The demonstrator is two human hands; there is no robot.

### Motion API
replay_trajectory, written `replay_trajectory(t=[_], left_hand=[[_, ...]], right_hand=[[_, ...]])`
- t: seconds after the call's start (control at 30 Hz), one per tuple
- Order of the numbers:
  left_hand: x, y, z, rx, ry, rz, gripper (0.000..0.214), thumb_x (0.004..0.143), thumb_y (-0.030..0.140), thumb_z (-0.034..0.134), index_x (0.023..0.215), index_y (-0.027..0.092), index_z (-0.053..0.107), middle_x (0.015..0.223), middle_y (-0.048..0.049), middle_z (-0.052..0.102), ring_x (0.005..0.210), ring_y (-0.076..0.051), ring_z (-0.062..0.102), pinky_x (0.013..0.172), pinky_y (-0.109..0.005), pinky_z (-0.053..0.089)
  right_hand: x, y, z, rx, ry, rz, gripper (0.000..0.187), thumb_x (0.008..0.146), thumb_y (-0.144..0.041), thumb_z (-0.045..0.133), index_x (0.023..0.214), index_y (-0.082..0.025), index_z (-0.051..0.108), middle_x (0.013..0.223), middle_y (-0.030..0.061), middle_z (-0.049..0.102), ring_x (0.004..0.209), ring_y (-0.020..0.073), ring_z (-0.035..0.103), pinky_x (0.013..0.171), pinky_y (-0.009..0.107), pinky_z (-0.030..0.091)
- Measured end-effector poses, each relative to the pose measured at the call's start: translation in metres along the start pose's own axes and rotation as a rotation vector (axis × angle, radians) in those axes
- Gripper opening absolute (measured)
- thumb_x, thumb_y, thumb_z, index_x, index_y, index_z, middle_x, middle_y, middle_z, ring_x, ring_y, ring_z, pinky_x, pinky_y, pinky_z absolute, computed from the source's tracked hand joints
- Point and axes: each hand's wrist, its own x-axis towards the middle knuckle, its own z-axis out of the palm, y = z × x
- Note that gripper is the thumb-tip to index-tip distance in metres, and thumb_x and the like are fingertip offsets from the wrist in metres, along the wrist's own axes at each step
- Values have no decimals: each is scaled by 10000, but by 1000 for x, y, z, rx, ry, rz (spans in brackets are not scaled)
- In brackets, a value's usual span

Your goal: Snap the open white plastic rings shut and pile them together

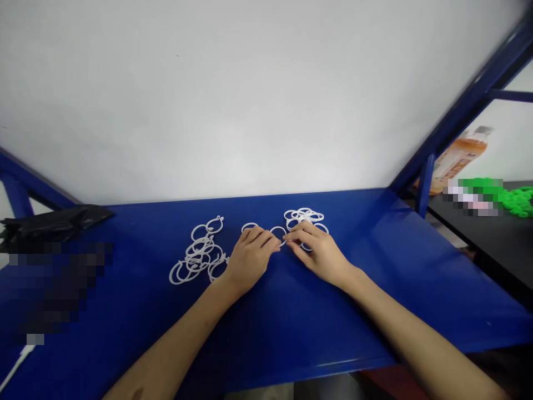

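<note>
A thin white ring stands between my two hands above the blue tabletop. My left hand is closed, its fingertips at the ring's lower left edge. On the ring's right side, my right hand pinches with thumb and fingers. Another white ring lies behind my left hand, partly covered by it. To the left spreads a loose pile of white rings with small eyelets, like curtain rings. A second heap of white rings lies behind my right hand, which hides part of it.
The blue metal tabletop meets a pale wall at the back. A black plastic bag and a white cable lie at left. Blue posts frame the right side; beyond are an orange-labelled bottle and a green bundle.
</note>
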Motion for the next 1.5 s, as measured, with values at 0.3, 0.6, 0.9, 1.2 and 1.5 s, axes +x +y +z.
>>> replay_trajectory(t=[0.3, 0.6, 0.9, 1.2, 1.5], left_hand=[[1, -26, -28, 144, 240, -369, 309, 983, 375, 493, 1205, 189, 602, 1292, -139, 575, 1183, -299, 527, 1011, -461, 417], [-72, -77, -84, 386, 33, -625, 427, 950, 488, 465, 1189, 167, 616, 1292, -166, 574, 1169, -369, 544, 965, -517, 466], [-141, -137, -111, 404, -119, -1031, 744, 925, 676, 358, 1410, 119, 456, 1557, -263, 313, 1330, -537, 403, 946, -727, 422], [-136, -108, -105, 468, -44, -840, 588, 961, 537, 358, 1320, 114, 554, 1453, -234, 440, 1297, -445, 459, 986, -591, 447], [-67, -59, -73, 133, -292, -386, 336, 925, 162, 432, 1209, 211, 604, 1240, -77, 653, 1147, -254, 575, 932, -406, 447]], right_hand=[[2, 26, -16, -289, 179, 267, 56, 844, -159, 584, 815, -198, 555, 832, 25, 608, 683, 155, 587, 642, 283, 467], [1, 32, -17, -550, 66, 497, 96, 842, -251, 581, 793, -206, 512, 839, 45, 609, 707, 195, 579, 629, 301, 401], [2, 31, -16, -526, 116, 493, 104, 870, -255, 559, 940, -189, 599, 921, 65, 645, 847, 236, 612, 701, 323, 434], [-1, 33, -11, -466, 153, 407, 144, 881, -267, 548, 970, -194, 635, 923, 76, 665, 893, 272, 587, 737, 371, 465], [-2, 16, 2, -318, 76, 169, 131, 937, -239, 520, 994, -209, 634, 964, 82, 658, 934, 270, 555, 860, 440, 481]])
